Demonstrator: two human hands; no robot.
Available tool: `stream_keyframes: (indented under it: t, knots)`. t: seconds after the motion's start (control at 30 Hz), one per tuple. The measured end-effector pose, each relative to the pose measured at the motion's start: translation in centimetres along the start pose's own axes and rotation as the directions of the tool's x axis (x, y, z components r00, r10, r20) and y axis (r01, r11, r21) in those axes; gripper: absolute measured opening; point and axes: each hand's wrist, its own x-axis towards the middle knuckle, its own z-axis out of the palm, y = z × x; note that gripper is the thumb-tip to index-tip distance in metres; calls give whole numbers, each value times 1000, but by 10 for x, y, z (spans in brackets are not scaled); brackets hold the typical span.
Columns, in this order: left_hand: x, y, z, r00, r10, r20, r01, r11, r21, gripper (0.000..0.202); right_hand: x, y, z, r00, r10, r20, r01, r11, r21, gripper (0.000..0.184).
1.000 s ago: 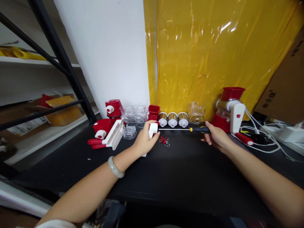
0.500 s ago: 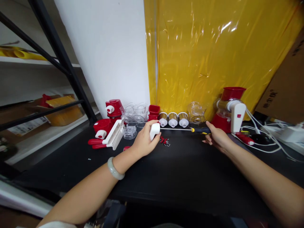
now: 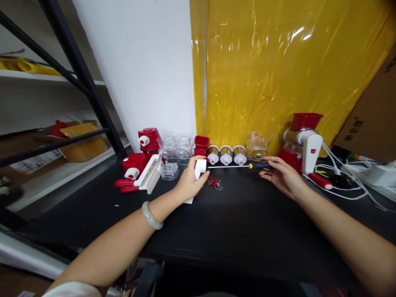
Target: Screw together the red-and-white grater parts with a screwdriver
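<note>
My left hand [image 3: 190,179] is closed round a white crank handle [image 3: 200,166], a rounded plastic piece with a touch of red near its top; most of it lies behind my fingers. From the right, my right hand [image 3: 283,175] grips the dark handle of a screwdriver [image 3: 255,166] with a yellow collar. Its long shaft runs level to the left, and its tip meets the white crank handle's right side. Small red plastic pieces and several screws [image 3: 215,182] lie on the black table [image 3: 235,231] just below the shaft.
Behind my hands stand three metal grater drums [image 3: 226,155], a red hopper [image 3: 201,144] and clear plastic parts [image 3: 175,144]. Red bases and white crank arms [image 3: 149,175] lie left. At right stands an assembled red-and-white grater [image 3: 305,142] beside white cables [image 3: 355,187].
My right-hand fingers have shifted on the screwdriver handle and are straighter. The left hand has turned slightly, and a white end now shows below it. The view has moved a little.
</note>
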Motion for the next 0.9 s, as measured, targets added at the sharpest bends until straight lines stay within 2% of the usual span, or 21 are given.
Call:
stream_keyframes:
  t: [0.3,0.67,0.8,0.9]
  knots:
    - [0,2,0,1000,17,-23,-17,1000,-2,44,3,0,-1,995,-93,-32,90,991,-100,42]
    - [-1,1,-1,998,60,-21,-59,998,34,44,7,5,-6,989,-120,-87,88,948,-306,48]
    - [-2,2,-1,995,94,-34,-91,994,68,44,8,6,-7,992,-62,-112,23,946,-322,51]
    - [-2,2,-1,992,117,-38,-113,989,100,44,8,7,-8,994,-85,-74,56,941,-332,49]
